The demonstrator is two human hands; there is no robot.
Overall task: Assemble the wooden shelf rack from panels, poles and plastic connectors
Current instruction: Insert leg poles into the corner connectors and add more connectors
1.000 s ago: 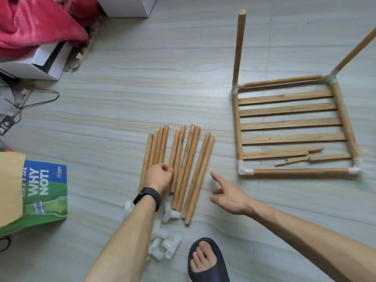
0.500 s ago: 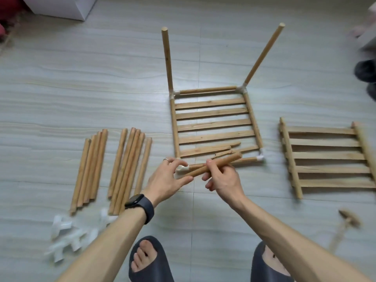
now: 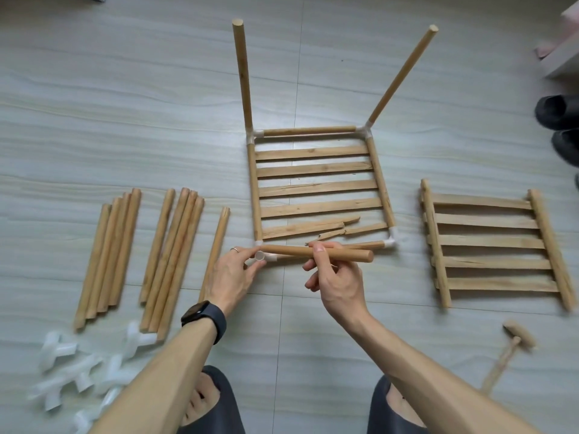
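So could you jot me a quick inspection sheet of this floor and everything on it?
Surface: pale tiled floor.
Job's things: frame with two upright poles, nearest slat cracked; spare panel; loose poles; plastic connectors; mallet.
Clutter: dark shoes at right edge.
Grippers: left hand at corner connector; right hand holds a pole.
Cables: nothing seen.
Surroundings: pale furniture edge, top right.

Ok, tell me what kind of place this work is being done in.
Most likely a room at home, with the person working on the floor: pale wood-look floor tiles, the person's own slippers at the bottom edge, and dark shoes left by a low white ledge.
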